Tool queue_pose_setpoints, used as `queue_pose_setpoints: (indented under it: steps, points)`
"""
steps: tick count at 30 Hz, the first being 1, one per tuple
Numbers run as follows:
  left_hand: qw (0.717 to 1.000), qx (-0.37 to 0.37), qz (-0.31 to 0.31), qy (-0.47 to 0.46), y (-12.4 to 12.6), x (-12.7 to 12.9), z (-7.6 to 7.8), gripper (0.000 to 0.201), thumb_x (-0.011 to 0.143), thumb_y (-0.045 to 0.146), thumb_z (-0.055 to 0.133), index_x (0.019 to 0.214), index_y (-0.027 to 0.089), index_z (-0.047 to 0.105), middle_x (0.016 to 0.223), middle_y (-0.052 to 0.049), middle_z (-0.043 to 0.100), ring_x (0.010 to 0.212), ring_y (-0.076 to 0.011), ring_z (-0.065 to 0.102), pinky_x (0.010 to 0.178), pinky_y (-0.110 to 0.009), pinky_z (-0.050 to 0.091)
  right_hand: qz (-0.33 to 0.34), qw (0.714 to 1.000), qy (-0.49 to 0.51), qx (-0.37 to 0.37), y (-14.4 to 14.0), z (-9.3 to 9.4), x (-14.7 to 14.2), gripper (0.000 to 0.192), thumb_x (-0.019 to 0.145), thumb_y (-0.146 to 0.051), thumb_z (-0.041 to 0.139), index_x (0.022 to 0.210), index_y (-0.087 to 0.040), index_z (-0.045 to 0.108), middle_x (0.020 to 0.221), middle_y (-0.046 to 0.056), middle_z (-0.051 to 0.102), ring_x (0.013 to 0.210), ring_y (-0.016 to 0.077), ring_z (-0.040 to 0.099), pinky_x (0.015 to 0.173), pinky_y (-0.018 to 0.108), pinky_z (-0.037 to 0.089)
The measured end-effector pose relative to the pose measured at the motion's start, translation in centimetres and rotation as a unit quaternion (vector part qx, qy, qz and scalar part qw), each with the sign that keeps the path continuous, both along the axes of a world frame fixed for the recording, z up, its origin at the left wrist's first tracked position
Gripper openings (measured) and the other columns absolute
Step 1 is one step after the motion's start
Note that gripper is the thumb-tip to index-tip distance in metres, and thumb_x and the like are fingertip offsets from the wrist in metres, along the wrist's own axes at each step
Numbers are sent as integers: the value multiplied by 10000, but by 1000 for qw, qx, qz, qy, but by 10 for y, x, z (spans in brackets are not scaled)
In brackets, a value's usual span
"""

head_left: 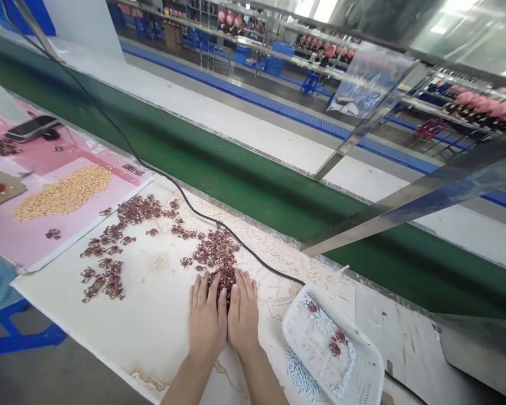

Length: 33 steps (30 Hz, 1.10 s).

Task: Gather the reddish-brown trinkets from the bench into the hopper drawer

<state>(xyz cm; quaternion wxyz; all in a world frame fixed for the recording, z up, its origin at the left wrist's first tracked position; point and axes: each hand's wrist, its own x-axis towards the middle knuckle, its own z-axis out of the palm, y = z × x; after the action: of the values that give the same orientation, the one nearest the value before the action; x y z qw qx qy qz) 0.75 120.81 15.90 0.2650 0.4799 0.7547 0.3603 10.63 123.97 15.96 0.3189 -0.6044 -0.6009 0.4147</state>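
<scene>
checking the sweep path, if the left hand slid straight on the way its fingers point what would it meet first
The left hand points up the table into the pile of dark red pieces, which its fingertips seem to touch already; beyond lies the black cable.

view: head camera, above the bench (152, 326), near
facing: forward and down, tilted
far: green belt (236, 174)
</scene>
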Motion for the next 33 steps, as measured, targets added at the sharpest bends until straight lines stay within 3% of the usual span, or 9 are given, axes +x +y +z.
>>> queue_pose_setpoints:
  steps: [6,10,14,18,21,26,33]
  points:
    - [986,23,15,-165,11,47,9,456,1035,421,619,1454,243,584,1579,-125,552,1468,-335,512,1231,-648,388,-61,983,153,-76,-1,12,29,691,1081,-618,350,1540,-151,572,1638,148,518,1529,247,478,1320,503,305]
    - [968,26,57,-243,21,69,15,456,1028,436,628,1438,239,595,1587,-126,540,1471,-339,505,1227,-645,392,-125,955,244,-117,4,20,40,665,1032,-651,469,1483,-192,637,1622,124,544,1536,264,470,1315,480,315]
    - [951,20,89,-297,29,75,17,430,1018,443,645,1389,226,628,1536,-124,585,1433,-328,541,1210,-632,415,-175,913,337,-146,8,22,39,572,977,-605,613,1368,-200,714,1546,118,627,1489,289,527,1267,457,393]
    - [937,16,91,-337,33,71,18,385,1012,443,659,1306,195,670,1414,-117,669,1311,-298,637,1136,-587,501,-210,867,418,-171,11,19,31,529,970,-578,664,1372,-234,665,1432,104,708,1305,273,680,1130,449,531]
    - [932,31,90,-348,34,69,21,330,1001,435,678,1210,180,704,1320,-103,711,1239,-276,671,1102,-558,528,-227,846,453,-169,15,18,25,504,958,-520,725,1340,-202,642,1350,111,727,1222,263,709,1112,495,534]
    - [924,54,121,-358,32,63,34,291,985,419,702,1145,176,720,1380,-105,687,1318,-290,627,1145,-573,490,-212,845,468,-145,14,33,16,423,959,-494,748,1228,-178,668,1241,90,731,1150,253,709,1081,513,540]
    - [915,55,162,-364,20,48,70,367,977,430,710,1248,183,701,1378,-111,700,1298,-297,652,1145,-591,491,-168,879,430,-121,6,90,1,291,935,-461,743,1080,-210,768,1182,67,794,1159,240,716,1069,369,540]
